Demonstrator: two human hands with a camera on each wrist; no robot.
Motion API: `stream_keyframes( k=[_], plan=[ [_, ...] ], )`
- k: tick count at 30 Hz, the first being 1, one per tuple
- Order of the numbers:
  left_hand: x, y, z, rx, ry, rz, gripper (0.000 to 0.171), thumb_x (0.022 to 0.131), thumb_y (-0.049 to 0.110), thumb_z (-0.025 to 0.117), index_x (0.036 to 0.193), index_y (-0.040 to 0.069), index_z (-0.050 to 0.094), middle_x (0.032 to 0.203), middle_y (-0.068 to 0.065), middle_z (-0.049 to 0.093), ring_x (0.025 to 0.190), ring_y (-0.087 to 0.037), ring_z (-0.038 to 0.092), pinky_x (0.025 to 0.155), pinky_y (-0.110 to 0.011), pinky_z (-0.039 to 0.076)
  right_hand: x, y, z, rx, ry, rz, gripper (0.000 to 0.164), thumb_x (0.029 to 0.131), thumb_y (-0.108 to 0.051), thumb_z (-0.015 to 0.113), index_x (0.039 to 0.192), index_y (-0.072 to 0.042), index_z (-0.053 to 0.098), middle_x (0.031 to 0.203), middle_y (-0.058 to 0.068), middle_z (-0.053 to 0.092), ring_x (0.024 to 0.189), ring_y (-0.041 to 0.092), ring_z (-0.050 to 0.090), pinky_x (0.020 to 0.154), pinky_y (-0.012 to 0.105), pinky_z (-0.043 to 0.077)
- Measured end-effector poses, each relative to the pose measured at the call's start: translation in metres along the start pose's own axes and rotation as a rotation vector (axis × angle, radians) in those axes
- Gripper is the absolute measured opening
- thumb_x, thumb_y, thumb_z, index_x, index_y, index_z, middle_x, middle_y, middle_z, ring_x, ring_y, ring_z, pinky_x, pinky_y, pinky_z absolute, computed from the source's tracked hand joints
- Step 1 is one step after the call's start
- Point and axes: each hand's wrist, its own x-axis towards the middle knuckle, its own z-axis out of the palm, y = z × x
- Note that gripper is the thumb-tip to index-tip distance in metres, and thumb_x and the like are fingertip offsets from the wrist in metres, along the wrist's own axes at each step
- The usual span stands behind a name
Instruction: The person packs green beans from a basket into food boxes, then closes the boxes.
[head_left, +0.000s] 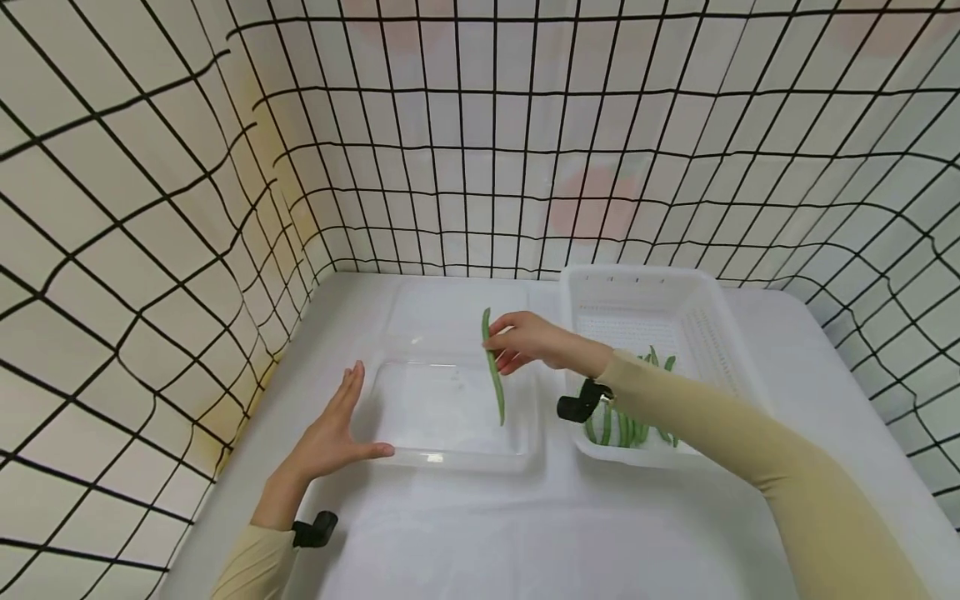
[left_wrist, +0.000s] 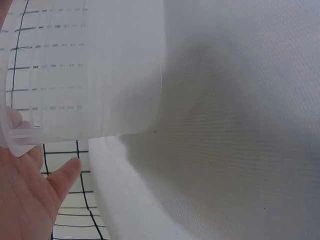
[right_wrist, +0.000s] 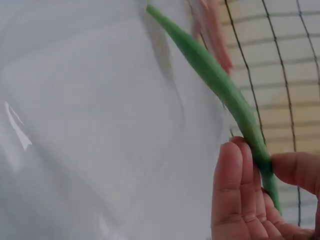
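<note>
A long green bean (head_left: 493, 367) is pinched between the thumb and fingers of my right hand (head_left: 528, 340), held above a clear plastic container (head_left: 465, 458). The right wrist view shows the green bean (right_wrist: 220, 85) with its far end pointing away from the fingertips. My left hand (head_left: 333, 437) is at the container's left side, its fingers extended and thumb spread along the front left corner. In the left wrist view the translucent wall of the container (left_wrist: 110, 90) covers part of the left hand (left_wrist: 25, 195).
A white perforated basket (head_left: 720, 333) stands to the right with several green beans (head_left: 626, 429) in it, partly hidden by the right forearm. Behind the container lies a clear lid-like panel (head_left: 457, 304). Black wire mesh (head_left: 465, 150) encloses the white table at the back and sides.
</note>
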Motion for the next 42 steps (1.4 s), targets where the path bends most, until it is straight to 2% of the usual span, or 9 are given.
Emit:
stream_keyframes(
  k=[6,11,17,19,24,27,31,37,42],
  plan=[
    [0.003,-0.002,0.001,-0.001,-0.005,0.0,0.128,0.064,0.06,0.079,0.152,0.026,-0.007,0.158,-0.01,-0.004,0.142,-0.032,0.001,0.097,-0.068,0.025,0.029,0.001,0.06,0.025,-0.064,0.004,0.025,0.092,-0.009,0.061,0.114,0.002,0.055,0.085,0.014,0.067,0.063,0.019,0.065,0.071,0.04,0.055],
    [0.001,-0.002,0.001,-0.028,-0.004,-0.029,0.129,0.062,0.059,0.081,0.152,0.031,-0.007,0.158,-0.006,-0.006,0.142,-0.033,0.002,0.097,-0.068,0.024,0.048,0.001,0.092,0.044,-0.061,0.002,0.023,0.092,-0.007,0.062,0.111,0.003,0.055,0.081,0.013,0.066,0.06,0.018,0.064,0.065,0.035,0.056],
    [0.0,0.0,0.004,-0.06,-0.011,-0.035,0.129,0.062,0.058,0.081,0.152,0.032,-0.007,0.157,-0.005,-0.007,0.142,-0.033,0.002,0.098,-0.067,0.024,0.068,0.009,0.109,0.127,-0.052,0.038,0.016,0.092,-0.005,0.061,0.104,0.004,0.056,0.08,0.016,0.065,0.059,0.018,0.064,0.066,0.035,0.056],
    [-0.001,0.001,0.005,-0.061,-0.009,-0.028,0.128,0.063,0.058,0.081,0.152,0.031,-0.007,0.157,-0.005,-0.007,0.142,-0.034,0.002,0.098,-0.067,0.024,0.07,0.011,0.114,0.126,-0.072,0.068,0.015,0.093,-0.006,0.058,0.103,0.006,0.058,0.081,0.017,0.065,0.061,0.018,0.065,0.066,0.035,0.056],
    [-0.001,0.002,0.004,-0.043,0.0,-0.022,0.127,0.064,0.054,0.082,0.152,0.029,-0.006,0.158,-0.006,-0.006,0.142,-0.034,0.002,0.097,-0.068,0.024,0.065,0.012,0.114,0.099,-0.117,0.092,0.026,0.095,-0.007,0.054,0.112,0.012,0.056,0.092,0.023,0.065,0.068,0.023,0.068,0.068,0.035,0.055],
    [0.0,0.002,0.001,-0.026,0.004,-0.029,0.127,0.064,0.053,0.083,0.152,0.029,-0.006,0.157,-0.005,-0.006,0.142,-0.034,0.003,0.098,-0.067,0.024,0.058,0.01,0.105,0.05,-0.137,0.059,0.031,0.095,-0.008,0.054,0.118,0.013,0.054,0.101,0.027,0.064,0.072,0.024,0.068,0.068,0.035,0.055],
    [0.002,0.003,0.002,-0.027,0.004,-0.028,0.128,0.064,0.052,0.083,0.153,0.027,-0.006,0.157,-0.006,-0.006,0.142,-0.035,0.004,0.098,-0.067,0.024,0.042,0.008,0.073,-0.016,-0.144,0.034,0.034,0.097,-0.014,0.053,0.121,0.009,0.053,0.108,0.027,0.062,0.081,0.026,0.068,0.071,0.035,0.055],
    [0.002,0.002,0.002,-0.023,0.004,-0.034,0.129,0.064,0.051,0.084,0.153,0.023,-0.005,0.157,-0.006,-0.007,0.142,-0.034,0.002,0.099,-0.067,0.023,0.011,0.013,-0.008,-0.005,-0.071,0.007,0.039,0.097,-0.024,0.054,0.123,0.005,0.051,0.113,0.025,0.061,0.09,0.028,0.066,0.077,0.038,0.054],
    [0.001,0.002,0.003,-0.027,0.002,-0.03,0.129,0.064,0.048,0.085,0.153,0.026,-0.006,0.157,-0.005,-0.007,0.142,-0.034,0.001,0.098,-0.068,0.022,-0.024,0.036,-0.084,0.022,0.015,0.037,0.054,0.099,-0.03,0.052,0.136,0.007,0.04,0.12,0.027,0.056,0.096,0.029,0.065,0.081,0.041,0.052]
  ],
)
